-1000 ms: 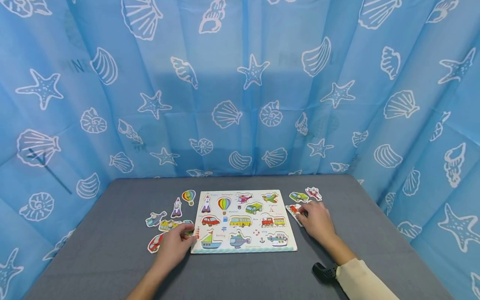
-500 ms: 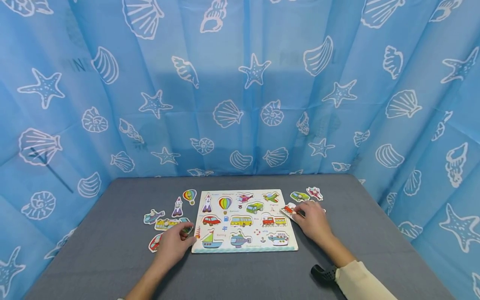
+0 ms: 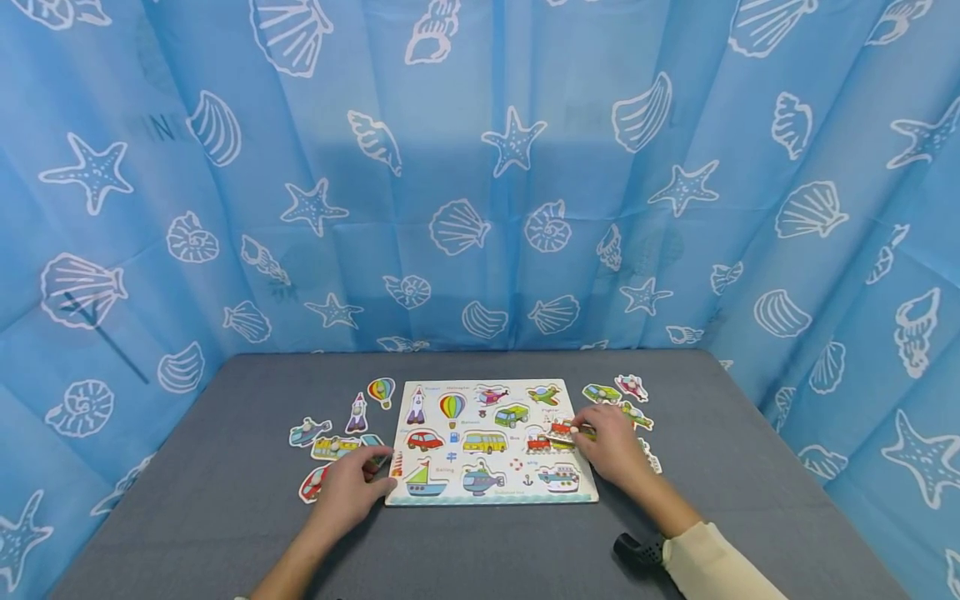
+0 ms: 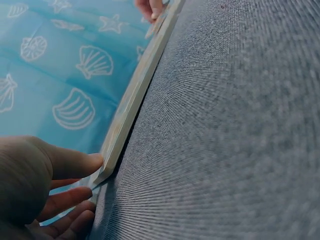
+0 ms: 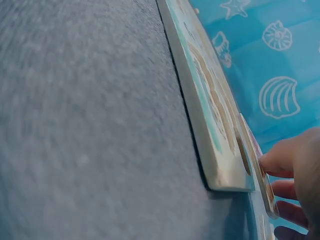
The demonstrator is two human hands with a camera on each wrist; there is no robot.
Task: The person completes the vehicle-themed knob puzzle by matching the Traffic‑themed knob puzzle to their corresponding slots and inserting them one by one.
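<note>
A wooden peg puzzle board (image 3: 517,467) with printed vehicles lies on the grey table. My right hand (image 3: 611,446) pinches the red and yellow train piece (image 3: 560,428) over the board's right side. The piece overlaps the printed train. In the right wrist view, the train piece (image 5: 267,192) is tilted above the board (image 5: 205,140), and the fingers (image 5: 285,157) hold it. At the left edge, my left hand (image 3: 348,492) touches the board. Its thumb (image 4: 82,164) rests at the corner of the board (image 4: 117,137), the other fingers loosely bent beside it.
Left of the board lie a balloon piece (image 3: 381,392), a rocket piece (image 3: 358,413), a submarine piece (image 3: 309,432), a bus piece (image 3: 335,448) and a red car piece (image 3: 312,484). On the right are a green truck piece (image 3: 602,393) and a helicopter piece (image 3: 631,386). A blue curtain (image 3: 480,167) surrounds the table.
My right hand has carried the train piece leftward from the table onto the board's right side, uncovering pieces behind it. The left hand stays at the board's left edge.
</note>
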